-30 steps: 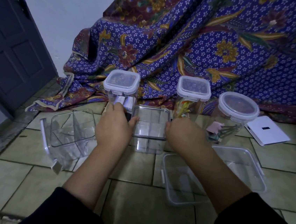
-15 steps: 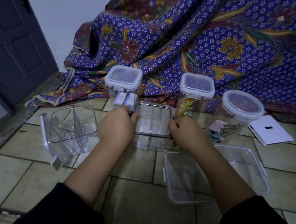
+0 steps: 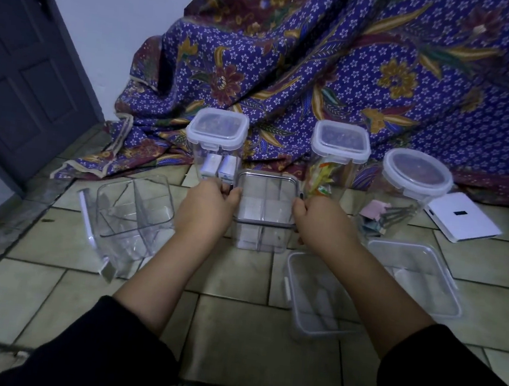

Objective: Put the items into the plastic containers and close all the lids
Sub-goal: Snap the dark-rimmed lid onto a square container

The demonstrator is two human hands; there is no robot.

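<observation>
Nearest the person on the tiled floor (image 3: 232, 332), an open shallow tub (image 3: 314, 296) lies just right of the square container (image 3: 263, 212). The left hand (image 3: 206, 209) and the right hand (image 3: 322, 223) flank that container, each grip clamped on its lidded rim. An open box (image 3: 132, 211) leans tilted to its left. Three closed jars (image 3: 340, 145) stand behind it.

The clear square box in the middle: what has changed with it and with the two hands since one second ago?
Both hands took hold of the box. The left hand and the right hand lay loosely against its sides a second ago; now their fingers curl round the left and right edges of its top. The box itself stayed where it was on the floor, and nothing else visibly moved.
</observation>
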